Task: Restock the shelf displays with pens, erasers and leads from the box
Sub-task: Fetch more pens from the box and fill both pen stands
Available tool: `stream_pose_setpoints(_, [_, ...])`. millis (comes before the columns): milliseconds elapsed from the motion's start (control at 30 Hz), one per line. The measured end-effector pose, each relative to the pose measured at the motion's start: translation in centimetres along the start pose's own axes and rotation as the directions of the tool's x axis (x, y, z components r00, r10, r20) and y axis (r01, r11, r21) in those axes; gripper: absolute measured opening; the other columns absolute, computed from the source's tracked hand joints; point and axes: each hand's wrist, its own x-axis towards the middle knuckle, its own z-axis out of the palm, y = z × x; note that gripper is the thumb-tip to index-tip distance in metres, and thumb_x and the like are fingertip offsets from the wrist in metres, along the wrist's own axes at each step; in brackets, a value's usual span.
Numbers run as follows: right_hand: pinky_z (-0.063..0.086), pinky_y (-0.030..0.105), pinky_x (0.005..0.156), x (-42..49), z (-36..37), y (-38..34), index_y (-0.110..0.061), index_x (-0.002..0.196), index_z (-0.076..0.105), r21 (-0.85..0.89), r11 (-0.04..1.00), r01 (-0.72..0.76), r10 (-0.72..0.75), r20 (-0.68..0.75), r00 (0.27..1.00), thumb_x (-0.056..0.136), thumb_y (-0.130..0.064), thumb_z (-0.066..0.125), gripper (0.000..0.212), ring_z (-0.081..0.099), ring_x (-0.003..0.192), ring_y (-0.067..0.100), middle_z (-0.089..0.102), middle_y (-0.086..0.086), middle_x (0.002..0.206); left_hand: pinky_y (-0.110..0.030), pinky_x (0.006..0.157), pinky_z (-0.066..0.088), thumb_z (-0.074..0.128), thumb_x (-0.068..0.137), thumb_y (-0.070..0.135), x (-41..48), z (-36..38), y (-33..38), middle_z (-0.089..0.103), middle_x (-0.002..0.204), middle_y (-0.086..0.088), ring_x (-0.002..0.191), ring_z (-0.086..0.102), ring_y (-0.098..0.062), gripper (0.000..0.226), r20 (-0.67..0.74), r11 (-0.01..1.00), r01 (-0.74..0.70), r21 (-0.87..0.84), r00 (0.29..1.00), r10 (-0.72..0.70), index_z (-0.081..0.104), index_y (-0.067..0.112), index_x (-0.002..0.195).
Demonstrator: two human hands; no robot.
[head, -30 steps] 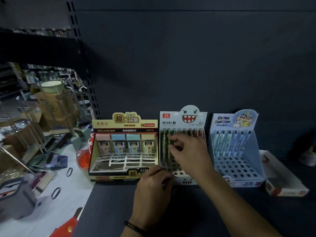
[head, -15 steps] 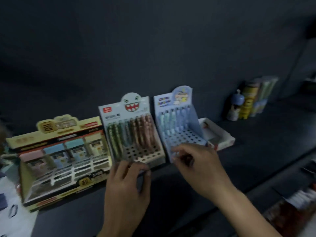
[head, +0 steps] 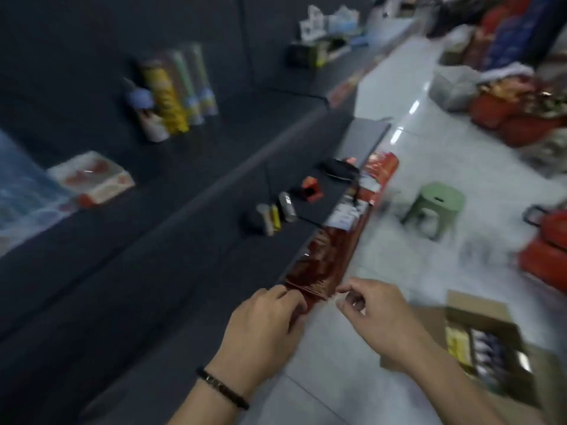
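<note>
1. Fingers (head: 288, 297) of the left hand (head: 264, 326) are curled at the near end of the red price strip (head: 337, 250) on the shelf edge. Blur hides whether they grip it. A dark bracelet (head: 222, 388) circles that wrist.
2. The right hand (head: 377, 314) hangs over the floor with thumb and forefinger bent toward each other. I cannot tell whether they pinch anything.
3. The dark shelf (head: 138, 286) runs from lower left to upper right, and a pale tiled floor (head: 399, 118) lies beside it.
4. Writing on the strip and on the packs is too blurred to read.
5. The cardboard box (head: 472, 305) stands open on the floor just right of the right forearm, with yellow and dark packs inside.
6. A blue display (head: 21, 185) shows at the left edge, with a white and red tray (head: 92, 176) just beside it. Tall tubes (head: 175, 93) stand farther along the back wall.
7. A green stool (head: 435, 204) stands on the floor, well apart from the box, and red baskets (head: 546, 240) sit at the right edge.
</note>
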Motion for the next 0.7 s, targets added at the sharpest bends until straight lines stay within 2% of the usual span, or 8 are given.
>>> stream_pose_setpoints(67, [0.058,0.037,0.086,-2.2,-1.9,7.0,-0.039,0.113,0.071,-0.008,0.988,-0.157,0.158,0.051,0.986,0.092,-0.048,0.065,0.024,0.066,0.089,0.004,0.068,-0.02,0.088,-0.035,0.081,0.053,0.054,0.101,0.05,3.0,4.3,5.3,0.06,0.111,0.012,0.102,0.062,-0.015,0.02,0.135,0.998,-0.063,-0.031,0.989,0.066,0.06,0.036,0.114])
stream_pose_setpoints(133, [0.057,0.036,0.089,-4.3,-4.0,12.8,-0.033,0.12,0.071,0.013,0.953,-0.304,0.302,0.087,0.949,0.095,-0.044,0.065,0.028,0.066,0.097,0.013,0.069,-0.013,0.095,-0.036,0.083,0.055,0.056,0.102,0.05,5.7,8.2,10.1,0.061,0.112,0.012,0.104,0.063,-0.015,0.021,0.261,0.99,-0.118,-0.076,0.956,0.134,0.061,0.035,0.116])
stream_pose_setpoints(233, [0.057,0.032,0.09,-7.0,-6.5,20.4,-0.025,0.129,0.07,0.038,0.868,-0.494,0.489,0.106,0.866,0.098,-0.041,0.062,0.036,0.068,0.102,0.019,0.074,-0.001,0.107,-0.037,0.087,0.056,0.055,0.103,0.051,9.2,13.6,16.4,0.063,0.112,0.013,0.105,0.062,-0.014,0.023,0.426,0.975,-0.193,-0.113,0.877,0.223,0.061,0.036,0.117])
stream_pose_setpoints(300, [0.058,0.035,0.094,-8.6,-7.9,25.0,-0.026,0.131,0.069,0.053,0.808,-0.586,0.581,0.093,0.809,0.098,-0.044,0.063,0.038,0.069,0.106,0.019,0.074,-0.001,0.115,-0.037,0.088,0.056,0.053,0.103,0.054,11.6,16.8,20.1,0.063,0.111,0.013,0.105,0.062,-0.014,0.024,0.525,0.961,-0.242,-0.132,0.805,0.275,0.062,0.036,0.116])
stream_pose_setpoints(500, [0.052,0.031,0.096,-11.4,-11.4,36.9,-0.026,0.133,0.063,0.082,0.619,-0.781,0.772,0.114,0.625,0.101,-0.046,0.065,0.038,0.065,0.114,0.019,0.067,0.0,0.129,-0.037,0.085,0.057,0.053,0.102,0.049,19.4,26.3,28.9,0.069,0.108,0.007,0.102,0.065,-0.018,0.024,0.674,0.924,-0.331,-0.192,0.64,0.369,0.065,0.03,0.108])
stream_pose_setpoints(600, [0.054,0.032,0.094,-10.8,-12.9,42.3,-0.027,0.135,0.064,0.082,0.529,-0.844,0.838,0.108,0.536,0.101,-0.047,0.064,0.039,0.066,0.112,0.018,0.069,0.0,0.128,-0.037,0.085,0.057,0.055,0.102,0.048,24.6,31.3,32.5,0.07,0.109,0.007,0.101,0.066,-0.017,0.021,0.721,0.914,-0.337,-0.228,0.572,0.391,0.066,0.031,0.106])
stream_pose_setpoints(700, [0.054,0.034,0.092,-9.9,-14.1,47.7,-0.025,0.131,0.065,0.075,0.466,-0.882,0.874,0.116,0.472,0.101,-0.046,0.064,0.036,0.065,0.11,0.019,0.068,0.0,0.125,-0.036,0.082,0.056,0.054,0.104,0.047,29.6,36.6,36.2,0.07,0.109,0.007,0.098,0.065,-0.017,0.02,0.787,0.9,-0.362,-0.243,0.469,0.401,0.067,0.033,0.107])
